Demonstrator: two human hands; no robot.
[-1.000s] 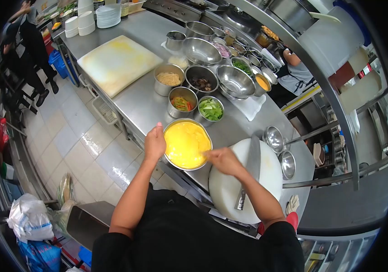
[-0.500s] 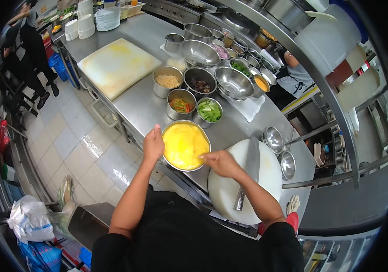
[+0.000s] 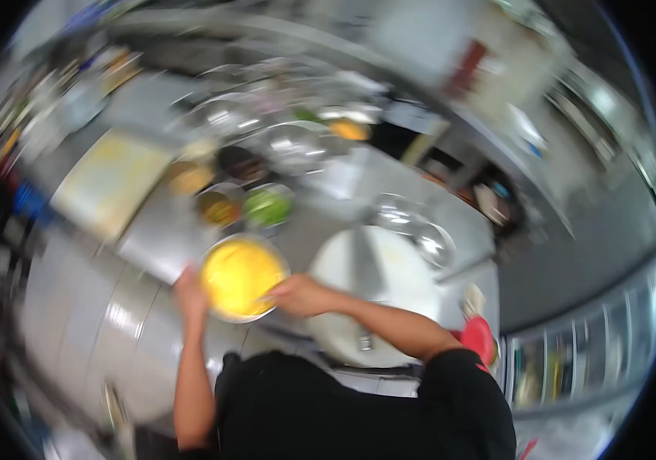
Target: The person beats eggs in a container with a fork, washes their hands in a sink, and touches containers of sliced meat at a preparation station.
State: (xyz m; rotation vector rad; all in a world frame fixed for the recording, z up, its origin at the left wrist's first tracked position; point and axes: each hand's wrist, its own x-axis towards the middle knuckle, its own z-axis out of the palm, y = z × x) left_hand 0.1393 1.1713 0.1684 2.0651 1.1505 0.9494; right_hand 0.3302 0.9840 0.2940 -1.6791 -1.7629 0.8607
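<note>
Motion blurs the whole head view. A metal bowl of bright yellow liquid (image 3: 241, 276) is at the near edge of the steel table. My left hand (image 3: 190, 293) grips the bowl's left rim. At the right rim, my right hand (image 3: 297, 296) is closed round a thin utensil whose tip is at the yellow liquid; most of it is hidden. Beyond the bowl stand a pot of green leaves (image 3: 268, 205) and a pot of orange-red strips (image 3: 221, 208).
A round white board (image 3: 412, 280) with a cleaver (image 3: 366, 261) on it lies right of the bowl. A rectangular cutting board (image 3: 111, 180) is at the left. Metal bowls (image 3: 294, 146) stand farther back; two small ones (image 3: 434, 244) sit right. A steel shelf (image 3: 496, 146) crosses the right side.
The view has swung and blurred, so the table, bowl and both hands appear farther left. Both hands remain at the yellow bowl, and the people at the far left can no longer be made out.
</note>
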